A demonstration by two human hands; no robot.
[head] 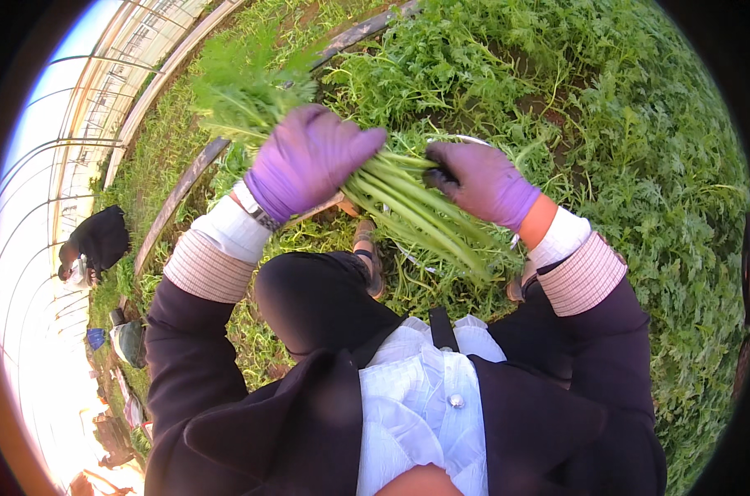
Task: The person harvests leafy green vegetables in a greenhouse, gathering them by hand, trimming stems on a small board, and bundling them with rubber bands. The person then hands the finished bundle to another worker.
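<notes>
A bunch of leafy greens with long pale stems (421, 204), which look like crown daisy greens, slants across the middle of the view. My left hand (316, 155), in a purple glove, is closed around it below the blurred leaves (245, 93). The stem ends point down and to the right. Beside them is my right hand (483, 180), gloved too, with dark-stained fingertips curled in. A single stem (412, 160) of the bunch runs into those fingertips. Under the bunch, partly hidden, shows a white curved rim (406, 253) among loose greens.
Dense green plants (648, 186) grow on the right and ahead. A dark edging strip (183, 192) curves along the left. Farther left, another person (99, 242) bends low near the greenhouse wall (46, 161). My shoe (375, 273) stands close to the bunch.
</notes>
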